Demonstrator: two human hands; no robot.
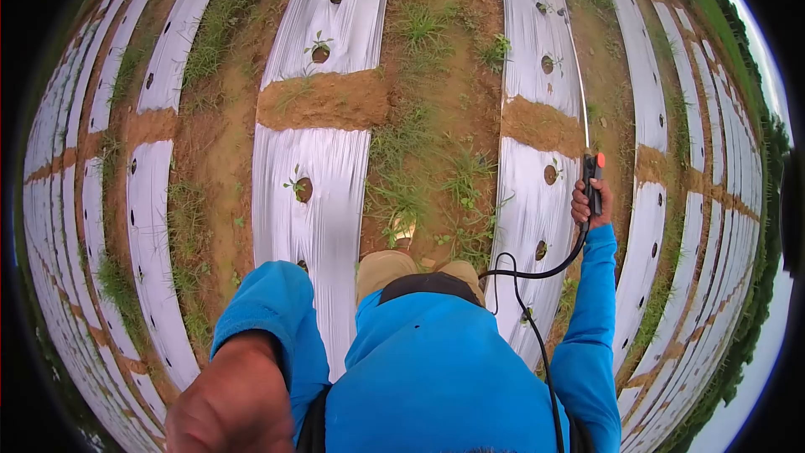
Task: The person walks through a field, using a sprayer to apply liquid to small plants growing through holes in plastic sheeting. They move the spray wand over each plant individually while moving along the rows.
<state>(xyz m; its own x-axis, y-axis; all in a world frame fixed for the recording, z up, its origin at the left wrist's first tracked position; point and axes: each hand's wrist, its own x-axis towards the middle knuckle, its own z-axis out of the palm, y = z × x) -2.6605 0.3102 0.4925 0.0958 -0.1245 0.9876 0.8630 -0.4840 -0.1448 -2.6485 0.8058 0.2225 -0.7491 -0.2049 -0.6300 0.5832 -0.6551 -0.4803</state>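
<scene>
My right hand [592, 203] is closed around the black handle of a sprayer wand [592, 174], which has a red knob on top. Its thin metal tube [578, 75] reaches forward over a plastic-covered bed, and a black hose [545, 273] curves from the handle back toward my body. Close to the camera at lower left, my left hand [231, 407] is large and blurred, below a pushed-up blue sleeve. Its fingers cannot be made out. Small seedlings [319, 47] grow from round holes in the plastic.
Long beds under silvery plastic mulch [310, 159] run forward on both sides, crossed by a strip of bare soil [323, 101]. Grassy furrows [428, 134] lie between them. Black straps and a thin cable [545, 361] hang against my blue top. Trees line the right edge.
</scene>
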